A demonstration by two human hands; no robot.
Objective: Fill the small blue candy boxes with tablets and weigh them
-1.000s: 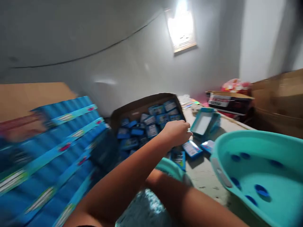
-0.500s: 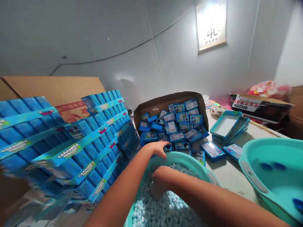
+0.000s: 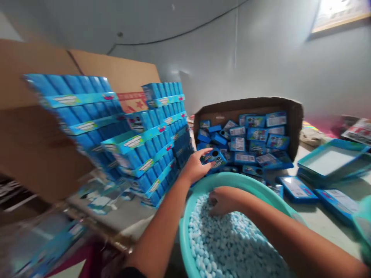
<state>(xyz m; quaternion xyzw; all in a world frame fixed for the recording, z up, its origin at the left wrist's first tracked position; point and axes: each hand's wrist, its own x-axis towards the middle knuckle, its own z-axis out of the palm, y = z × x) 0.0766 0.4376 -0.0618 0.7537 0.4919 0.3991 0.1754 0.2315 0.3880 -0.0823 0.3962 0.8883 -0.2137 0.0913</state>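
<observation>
My left hand (image 3: 198, 165) grips a small blue box (image 3: 216, 157) between thumb and fingers, just beyond the rim of a teal tub (image 3: 232, 179). Many pale blue pellets (image 3: 226, 243) fill the tub. My right hand (image 3: 222, 201) is down among them near the far left side, its fingers curled and partly hidden, so whatever they hold cannot be made out. Behind the tub, a tipped cardboard box (image 3: 246, 104) spills out many blue boxes (image 3: 257, 134).
Stacked display trays of blue packs (image 3: 145, 144) rise at the left before a large carton (image 3: 116, 69). Shallow blue trays (image 3: 333, 156) and two flat blue boxes (image 3: 298, 189) lie at the right. Another teal tub (image 3: 363, 218) shows at the right edge.
The view has swung left, shifting the scene rightward. My left hand has taken hold of a blue box and raised it a little. My right hand remains in the pellets, its fingers now more visible.
</observation>
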